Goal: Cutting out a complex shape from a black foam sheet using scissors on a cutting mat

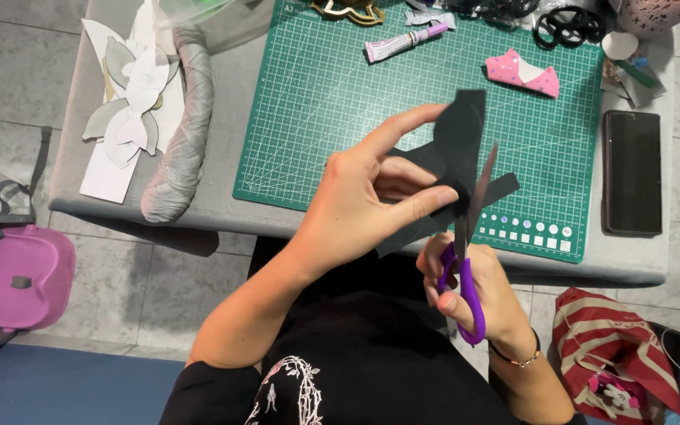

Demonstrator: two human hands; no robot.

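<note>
Left hand is pinching the black sheet; right hand is gripping purple scissors, blades entering it above the green mat.

A pink-and-white glue tube with a purple cap lay slanted near the far edge of the green cutting mat. A black phone, its rectangular screen dark, lay flat just right of the mat. A red-and-white striped bag sat on the floor at lower right.

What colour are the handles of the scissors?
Purple: the scissors in the right hand, seen clearly in the head view.
</note>
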